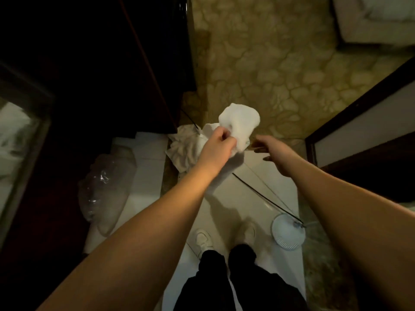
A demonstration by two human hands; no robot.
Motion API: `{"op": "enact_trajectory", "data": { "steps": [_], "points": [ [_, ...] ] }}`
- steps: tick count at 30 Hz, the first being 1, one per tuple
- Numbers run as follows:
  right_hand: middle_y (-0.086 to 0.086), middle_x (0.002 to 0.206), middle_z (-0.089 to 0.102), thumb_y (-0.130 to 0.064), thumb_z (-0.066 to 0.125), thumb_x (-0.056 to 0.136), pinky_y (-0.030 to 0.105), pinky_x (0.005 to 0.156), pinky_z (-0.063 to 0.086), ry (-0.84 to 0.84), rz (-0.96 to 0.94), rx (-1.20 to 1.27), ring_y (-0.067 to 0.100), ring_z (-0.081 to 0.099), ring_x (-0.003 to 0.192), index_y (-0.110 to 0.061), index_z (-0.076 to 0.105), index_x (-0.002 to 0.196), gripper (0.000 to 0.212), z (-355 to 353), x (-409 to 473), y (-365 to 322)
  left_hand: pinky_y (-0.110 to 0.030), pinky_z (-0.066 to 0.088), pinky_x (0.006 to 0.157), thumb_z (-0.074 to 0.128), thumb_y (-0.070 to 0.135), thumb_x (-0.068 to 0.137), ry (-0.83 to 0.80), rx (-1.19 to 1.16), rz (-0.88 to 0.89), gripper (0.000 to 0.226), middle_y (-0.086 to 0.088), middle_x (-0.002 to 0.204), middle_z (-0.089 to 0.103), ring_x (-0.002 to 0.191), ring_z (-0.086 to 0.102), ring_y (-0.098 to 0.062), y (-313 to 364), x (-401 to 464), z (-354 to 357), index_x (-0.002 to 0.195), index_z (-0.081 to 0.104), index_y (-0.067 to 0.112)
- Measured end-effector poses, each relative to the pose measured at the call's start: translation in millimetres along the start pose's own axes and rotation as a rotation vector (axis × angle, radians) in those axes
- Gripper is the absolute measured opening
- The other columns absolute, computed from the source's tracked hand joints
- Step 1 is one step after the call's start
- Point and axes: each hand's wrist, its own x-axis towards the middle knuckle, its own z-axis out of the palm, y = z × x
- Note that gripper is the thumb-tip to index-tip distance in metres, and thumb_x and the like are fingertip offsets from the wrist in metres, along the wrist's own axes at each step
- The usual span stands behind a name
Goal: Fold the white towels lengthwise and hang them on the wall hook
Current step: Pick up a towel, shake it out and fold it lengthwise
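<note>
Towel (239, 122), bunched at frame centre, is pinched by the left hand (216, 144) while the right hand (268, 151) hangs empty and relaxed beside it, so a second corner is best caught and the cloth shaken flat before folding lengthwise.

Open floor (253, 180) lies between dark cabinet (101, 63) on the left and door frame (359, 108) on the right; a black cord (265, 196) crosses it, crumpled towels (184, 149) heaped far left.
</note>
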Motion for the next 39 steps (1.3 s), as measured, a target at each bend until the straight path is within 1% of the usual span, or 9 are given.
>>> {"op": "enact_trajectory", "data": {
  "steps": [3, 7, 12, 18, 22, 24, 28, 33, 39],
  "points": [
    [0.002, 0.121, 0.069, -0.053, 0.053, 0.098, 0.036, 0.094, 0.047, -0.017, -0.061, 0.23, 0.017, 0.064, 0.111, -0.019, 0.061, 0.13, 0.047, -7, -58, -27, -0.018, 0.039, 0.059, 0.054, 0.016, 0.093, -0.047, 0.009, 0.078, 0.008, 0.001, 0.074, 0.05, 0.059, 0.048, 0.002, 43, -58, -13, 0.091, 0.055, 0.008],
    [0.0, 0.107, 0.076, -0.061, 0.051, 0.096, 0.037, 0.1, 0.043, -0.208, -0.075, 0.444, 0.017, 0.066, 0.103, -0.019, 0.068, 0.12, 0.051, -15, -134, -52, -0.017, 0.036, 0.052, 0.058, 0.013, 0.091, -0.027, 0.002, 0.127, 0.014, 0.005, 0.066, 0.049, 0.051, 0.043, 0.002, 80, -136, -21, 0.08, 0.053, 0.018],
    [0.006, 0.109, 0.074, -0.035, 0.067, 0.096, 0.038, 0.096, 0.05, -0.275, -0.295, 0.114, 0.021, 0.067, 0.106, -0.005, 0.063, 0.13, 0.046, -24, -224, -53, -0.026, 0.035, 0.059, 0.059, 0.025, 0.091, 0.175, 0.097, 0.199, 0.016, 0.009, 0.068, 0.053, 0.061, 0.048, 0.0, 95, -229, -26, 0.077, 0.053, 0.025],
    [-0.011, 0.096, 0.07, -0.037, 0.061, 0.1, 0.014, 0.07, 0.052, -0.183, -0.653, -0.228, -0.002, 0.068, 0.086, -0.019, 0.067, 0.119, 0.027, -40, -345, -56, -0.036, 0.035, 0.059, 0.062, 0.02, 0.073, 0.268, -0.018, 0.172, 0.017, 0.006, 0.065, 0.045, 0.061, 0.042, -0.013, 99, -360, -13, 0.071, 0.046, 0.024],
    [-0.022, 0.087, 0.062, -0.036, 0.061, 0.1, 0.001, 0.056, 0.043, -0.246, -0.842, -0.294, -0.017, 0.063, 0.07, -0.029, 0.062, 0.103, 0.008, -35, -448, -77, -0.044, 0.046, 0.074, 0.064, 0.022, 0.068, 0.248, -0.04, 0.19, 0.027, -0.007, 0.088, 0.057, 0.078, 0.057, -0.021, 123, -440, -26, 0.092, 0.053, 0.023],
    [-0.018, 0.091, 0.065, -0.037, 0.061, 0.1, 0.004, 0.06, 0.046, -0.296, -0.94, -0.33, -0.006, 0.067, 0.077, -0.029, 0.064, 0.103, 0.009, -30, -497, -86, -0.042, 0.055, 0.083, 0.071, 0.029, 0.071, 0.183, -0.124, 0.229, 0.046, -0.007, 0.111, 0.063, 0.095, 0.068, -0.022, 136, -473, -35, 0.113, 0.053, 0.029],
    [-0.008, 0.097, 0.072, -0.05, 0.061, 0.096, 0.012, 0.064, 0.053, -0.396, -1.05, -0.377, 0.002, 0.071, 0.083, -0.037, 0.066, 0.101, 0.015, -25, -588, -86, -0.042, 0.055, 0.093, 0.075, 0.052, 0.077, 0.233, -0.172, 0.368, 0.06, 0.019, 0.117, 0.064, 0.101, 0.068, -0.005, 150, -540, -44, 0.127, 0.043, 0.053],
    [-0.01, 0.098, 0.072, -0.054, 0.064, 0.09, 0.025, 0.074, 0.053, -0.438, -1.122, -0.393, 0.007, 0.071, 0.088, -0.043, 0.066, 0.097, 0.013, -21, -672, -61, -0.04, 0.048, 0.105, 0.083, 0.055, 0.074, 0.379, -0.114, 0.519, 0.095, 0.007, 0.147, 0.049, 0.13, 0.053, -0.01, 141, -625, -58, 0.151, 0.028, 0.041],
    [-0.015, 0.093, 0.073, -0.066, 0.072, 0.066, 0.028, 0.073, 0.053, -0.493, -1.093, -0.417, 0.006, 0.071, 0.086, -0.042, 0.065, 0.094, 0.037, 0, -747, -13, -0.051, 0.053, 0.098, 0.077, 0.047, 0.078, 0.377, 0.009, 0.495, 0.041, 0.001, 0.109, 0.075, 0.103, 0.071, -0.017, 124, -739, -63, 0.113, 0.072, 0.027]
  ]
}}
